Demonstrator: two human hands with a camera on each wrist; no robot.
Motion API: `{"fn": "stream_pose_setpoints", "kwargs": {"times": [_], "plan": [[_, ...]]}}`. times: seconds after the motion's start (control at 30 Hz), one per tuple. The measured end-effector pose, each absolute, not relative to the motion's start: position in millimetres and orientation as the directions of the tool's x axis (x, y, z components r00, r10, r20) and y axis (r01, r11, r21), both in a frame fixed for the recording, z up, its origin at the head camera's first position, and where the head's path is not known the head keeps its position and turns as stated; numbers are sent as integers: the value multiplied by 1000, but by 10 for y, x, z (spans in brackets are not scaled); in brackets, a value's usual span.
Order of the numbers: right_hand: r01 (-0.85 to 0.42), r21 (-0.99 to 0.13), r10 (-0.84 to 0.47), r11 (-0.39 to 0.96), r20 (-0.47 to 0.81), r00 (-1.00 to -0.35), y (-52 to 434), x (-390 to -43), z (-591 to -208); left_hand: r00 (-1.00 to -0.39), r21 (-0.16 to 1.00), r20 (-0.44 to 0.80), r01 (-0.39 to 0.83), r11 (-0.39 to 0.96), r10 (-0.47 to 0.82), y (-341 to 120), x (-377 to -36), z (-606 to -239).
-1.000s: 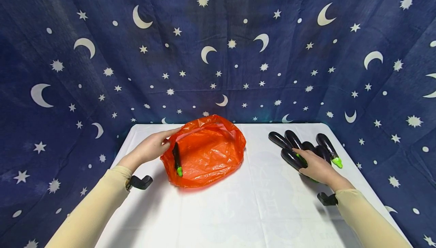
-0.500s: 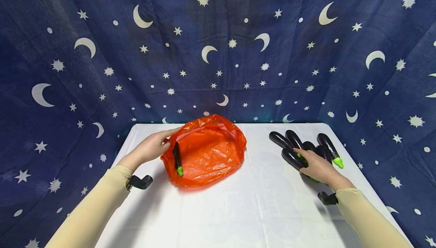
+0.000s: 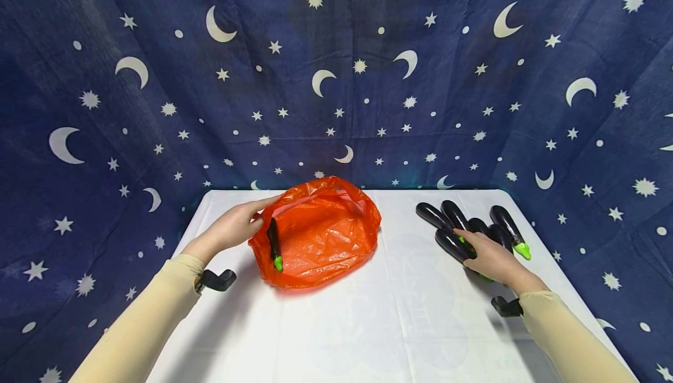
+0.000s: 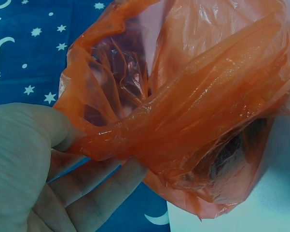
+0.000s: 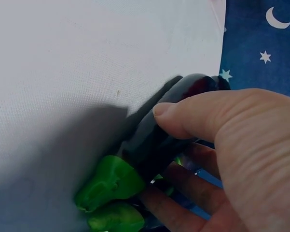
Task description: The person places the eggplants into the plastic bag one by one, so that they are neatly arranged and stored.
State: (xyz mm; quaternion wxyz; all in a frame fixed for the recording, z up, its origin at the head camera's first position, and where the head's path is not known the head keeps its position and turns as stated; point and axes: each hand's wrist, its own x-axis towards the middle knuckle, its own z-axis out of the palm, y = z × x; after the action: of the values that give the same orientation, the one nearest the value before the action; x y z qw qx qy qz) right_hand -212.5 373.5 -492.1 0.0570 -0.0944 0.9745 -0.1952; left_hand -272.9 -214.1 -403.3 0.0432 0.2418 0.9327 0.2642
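My left hand [image 3: 231,228] pinches the left rim of an orange-red plastic bag [image 3: 326,234], whose wide mouth faces me. In the left wrist view, thumb and fingers hold the thin film of the bag [image 4: 183,111]. One dark eggplant [image 3: 274,240] with a green cap lies inside at the left. On the right, my right hand [image 3: 494,260] grips another eggplant [image 3: 452,244] at the near end of a cluster. The right wrist view shows my thumb on one side of this eggplant [image 5: 157,137] and fingers on the other. A second green cap [image 5: 117,216] shows beside it.
Several more eggplants lie around my right hand, among them one eggplant [image 3: 432,215] behind it and one eggplant [image 3: 506,225] near the right edge. A white cloth covers the table [image 3: 357,324]. A blue star-and-moon curtain [image 3: 336,79] hangs behind and at both sides.
The head view has shifted very slightly. Both hands, the bag and the eggplants look unmoved.
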Motion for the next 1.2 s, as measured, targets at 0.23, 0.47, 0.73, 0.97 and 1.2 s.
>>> {"fn": "stream_pose_setpoints", "kwargs": {"times": [0.23, 0.47, 0.73, 0.97, 1.2], "plan": [[-157, -383, -203, 910, -82, -976, 3769, -2131, -4946, -880, 517, 44, 426, 742, 474, -2144, -2726, -4025], [-161, -379, -206, 911, -81, -975, 3742, -2118, -4931, -880, 524, 47, 425, 738, 473, -2144, -2722, -4021], [-165, -374, -210, 913, -82, -974, 3727, -2121, -4928, -876, 522, 51, 433, 735, 479, -2148, -2724, -4018], [-178, -361, -221, 915, -79, -972, 3730, -2133, -4942, -877, 504, 64, 440, 743, 476, -2144, -2724, -4020], [-187, -353, -229, 917, -83, -970, 3727, -2132, -4954, -877, 508, 61, 438, 742, 476, -2144, -2732, -4026]]}}
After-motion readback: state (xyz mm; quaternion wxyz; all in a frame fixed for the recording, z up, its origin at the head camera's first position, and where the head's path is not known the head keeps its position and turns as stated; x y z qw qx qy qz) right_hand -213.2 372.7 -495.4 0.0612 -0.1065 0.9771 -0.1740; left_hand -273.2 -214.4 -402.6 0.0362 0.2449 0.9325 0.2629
